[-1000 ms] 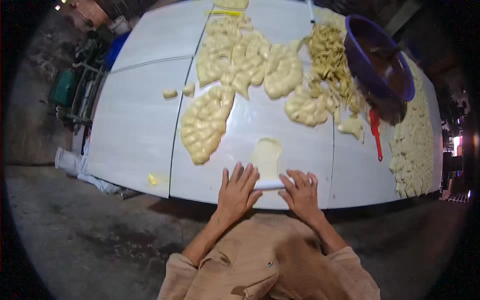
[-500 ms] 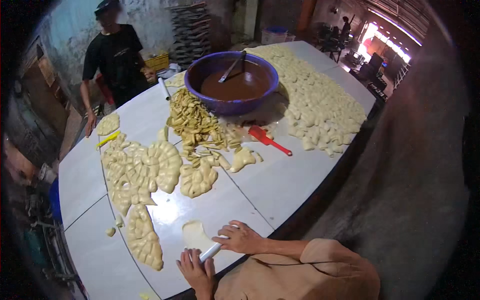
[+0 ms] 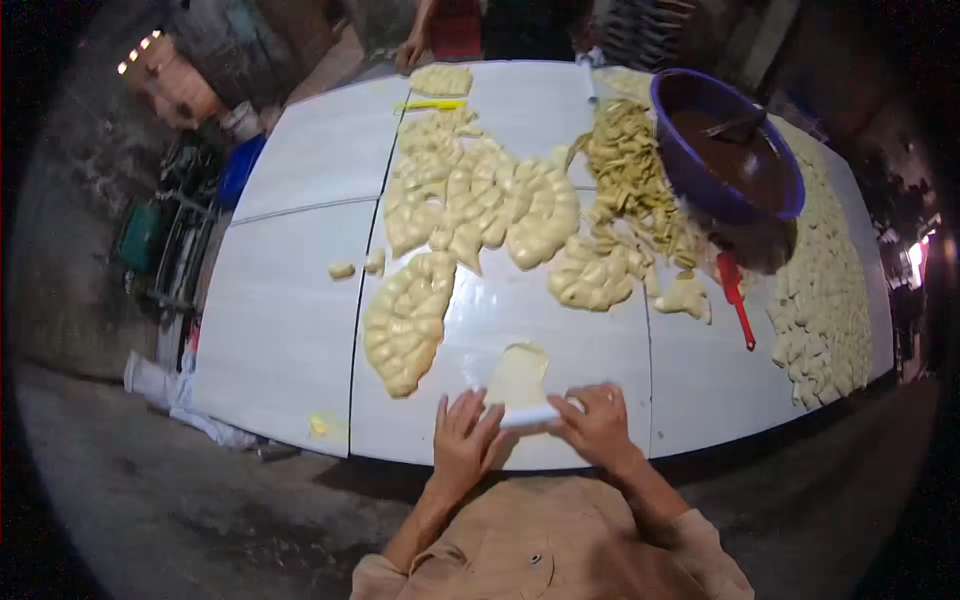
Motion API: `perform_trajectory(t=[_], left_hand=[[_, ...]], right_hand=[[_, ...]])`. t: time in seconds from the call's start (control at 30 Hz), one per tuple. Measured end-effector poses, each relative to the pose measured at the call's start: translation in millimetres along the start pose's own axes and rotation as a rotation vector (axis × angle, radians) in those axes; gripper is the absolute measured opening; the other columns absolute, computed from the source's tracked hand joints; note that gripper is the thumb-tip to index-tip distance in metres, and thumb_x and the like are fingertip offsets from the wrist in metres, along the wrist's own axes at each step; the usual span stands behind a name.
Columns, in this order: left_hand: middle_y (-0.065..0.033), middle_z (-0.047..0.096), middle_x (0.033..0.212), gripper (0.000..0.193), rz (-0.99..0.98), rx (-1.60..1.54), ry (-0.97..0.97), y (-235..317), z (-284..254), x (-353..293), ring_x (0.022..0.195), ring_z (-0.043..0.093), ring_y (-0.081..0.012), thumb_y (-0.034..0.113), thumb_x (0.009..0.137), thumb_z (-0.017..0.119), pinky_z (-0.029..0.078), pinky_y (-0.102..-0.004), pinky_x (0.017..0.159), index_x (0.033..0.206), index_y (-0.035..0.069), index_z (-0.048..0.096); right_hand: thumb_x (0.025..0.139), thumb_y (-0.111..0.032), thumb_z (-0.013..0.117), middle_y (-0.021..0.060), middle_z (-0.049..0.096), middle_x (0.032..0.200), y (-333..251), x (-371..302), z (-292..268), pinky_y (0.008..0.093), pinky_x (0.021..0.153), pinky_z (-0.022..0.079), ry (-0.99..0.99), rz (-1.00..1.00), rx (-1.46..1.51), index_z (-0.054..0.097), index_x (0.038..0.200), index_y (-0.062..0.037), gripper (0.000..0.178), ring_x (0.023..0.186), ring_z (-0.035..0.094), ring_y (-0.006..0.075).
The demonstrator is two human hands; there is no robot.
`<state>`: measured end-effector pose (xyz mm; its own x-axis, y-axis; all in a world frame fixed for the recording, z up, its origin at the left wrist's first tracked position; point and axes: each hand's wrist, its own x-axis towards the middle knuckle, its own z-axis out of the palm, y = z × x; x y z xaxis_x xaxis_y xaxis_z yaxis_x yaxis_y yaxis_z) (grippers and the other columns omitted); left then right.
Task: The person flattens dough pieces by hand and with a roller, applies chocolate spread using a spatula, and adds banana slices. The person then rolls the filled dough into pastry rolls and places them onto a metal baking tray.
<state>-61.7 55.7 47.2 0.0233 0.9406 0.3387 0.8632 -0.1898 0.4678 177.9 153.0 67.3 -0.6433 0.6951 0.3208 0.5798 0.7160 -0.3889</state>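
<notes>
A white rolling pin (image 3: 530, 415) lies crosswise near the table's front edge, over the near end of a thin, flattened sheet of pale dough (image 3: 522, 370). My left hand (image 3: 463, 432) is on the pin's left end, its fingers bent over it. At the other end my right hand (image 3: 597, 422) grips the pin with curled fingers. Beyond the left hand sits a long slab of scored, puffy dough pieces (image 3: 408, 325). Another lumpy cluster of dough (image 3: 592, 275) lies past the right hand.
Farther back are a large dough mass (image 3: 480, 195), a yellow tool (image 3: 432, 105), a heap of darker strips (image 3: 635, 175) and a purple basin (image 3: 680, 165) of brown liquid. A red spatula (image 3: 735, 295) lies at right, beside many dough pieces (image 3: 825, 310). Another person's hand (image 3: 410, 52) touches the far edge.
My view has turned, so the table now sits squarer in front of me and the person opposite is mostly out of frame. Both hands remain on the rolling pin.
</notes>
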Motion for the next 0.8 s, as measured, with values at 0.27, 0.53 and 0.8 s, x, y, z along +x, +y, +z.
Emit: perform_trajectory(t=[0.27,0.53,0.8], left_hand=[[-0.0188,0.043,0.156,0.058,-0.173,0.217,-0.182,-9,9,52,0.15,0.028,-0.0397,0.039,0.101,0.056,0.008,-0.0751,0.115,0.15,0.008,0.047],[-0.0218,0.038,0.158,0.054,-0.213,0.303,-0.114,-49,29,157,0.151,0.026,-0.0395,0.04,0.102,0.051,0.005,-0.0759,0.115,0.148,0.011,0.051],[-0.0205,0.04,0.157,0.053,-0.059,0.301,0.1,-68,25,185,0.15,0.03,-0.0395,0.03,0.101,0.059,0.017,-0.0735,0.115,0.149,0.012,0.049]], right_hand=[[0.098,-0.043,0.061,0.0183,0.049,0.147,11,58,22,0.0615,0.115,0.024,-0.119,0.173,-0.25,0.055,0.146,-0.0162,0.056,0.14,0.04,0.0343],[0.103,-0.044,0.052,0.0204,0.026,0.165,49,128,51,0.0714,0.117,0.008,-0.024,0.371,-0.401,0.045,0.154,-0.0201,0.058,0.155,0.016,0.0382],[0.085,-0.026,0.078,0.0087,0.067,0.11,66,114,23,0.0429,0.089,0.047,-0.071,-0.143,-0.067,0.065,0.131,-0.0137,0.049,0.098,0.063,0.0277]])
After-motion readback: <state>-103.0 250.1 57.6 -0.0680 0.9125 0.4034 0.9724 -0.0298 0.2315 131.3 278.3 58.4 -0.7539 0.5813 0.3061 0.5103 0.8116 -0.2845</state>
